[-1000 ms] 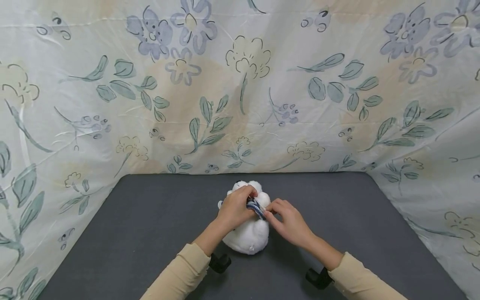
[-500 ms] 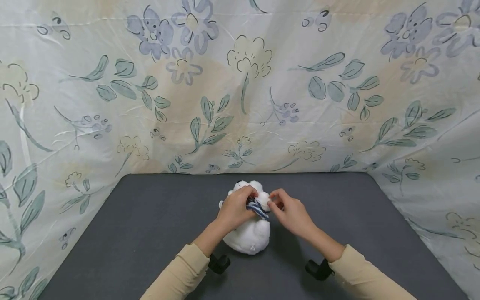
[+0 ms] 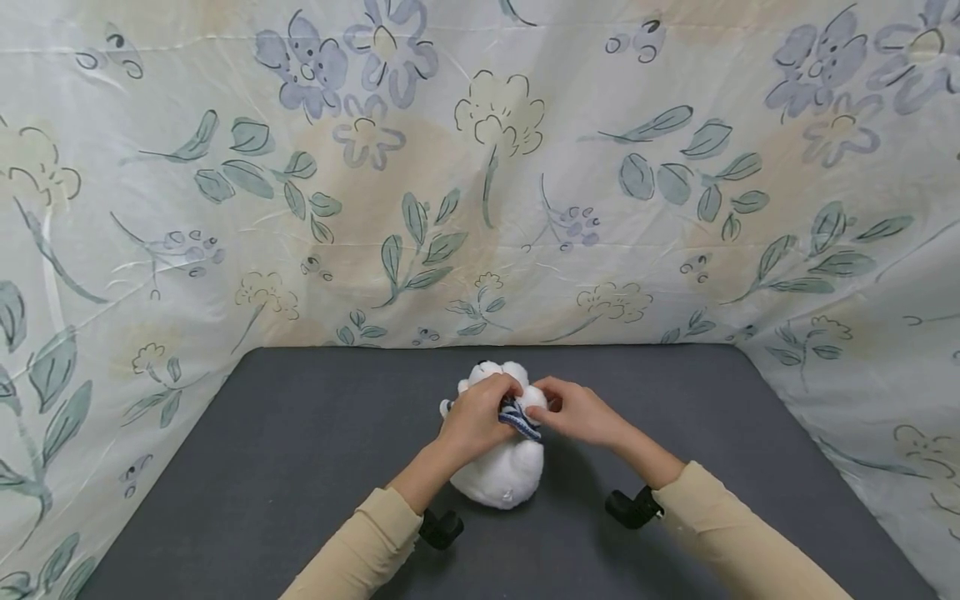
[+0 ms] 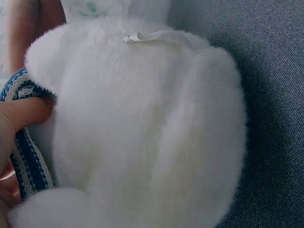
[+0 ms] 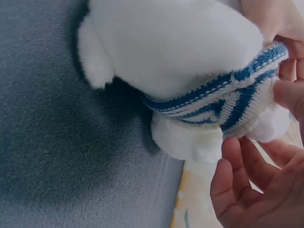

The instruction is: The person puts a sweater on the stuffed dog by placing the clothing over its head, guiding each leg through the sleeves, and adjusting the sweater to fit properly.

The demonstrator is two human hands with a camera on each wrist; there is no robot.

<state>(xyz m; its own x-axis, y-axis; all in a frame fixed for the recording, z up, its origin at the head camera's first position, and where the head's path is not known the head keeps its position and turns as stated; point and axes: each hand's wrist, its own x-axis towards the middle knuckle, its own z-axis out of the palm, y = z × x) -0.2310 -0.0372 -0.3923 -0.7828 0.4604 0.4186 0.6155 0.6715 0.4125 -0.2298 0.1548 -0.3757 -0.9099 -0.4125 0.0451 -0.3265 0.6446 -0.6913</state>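
A white plush toy (image 3: 498,477) sits on the grey table, wearing a blue-and-white striped knitted sweater (image 3: 519,421). My left hand (image 3: 476,421) grips the sweater's edge, its thumb (image 4: 35,111) tucked at the band in the left wrist view. My right hand (image 3: 577,412) holds a rounded white part of the toy, thumb on one side and fingers on the other. In the right wrist view the right fingertips (image 5: 232,145) lie at the sweater's lower edge. The left palm hides much of the toy's upper body. A small white tag (image 4: 159,37) shows on its fur.
Behind the table (image 3: 337,433) hangs a floral cloth (image 3: 480,167), which also drapes along both sides. Black wrist mounts (image 3: 441,528) jut out below both forearms, close over the tabletop.
My right hand has let go of the sweater's edge and moved up to the rounded white part, taking hold of it. The left hand keeps its grip, shifting slightly right with the toy.
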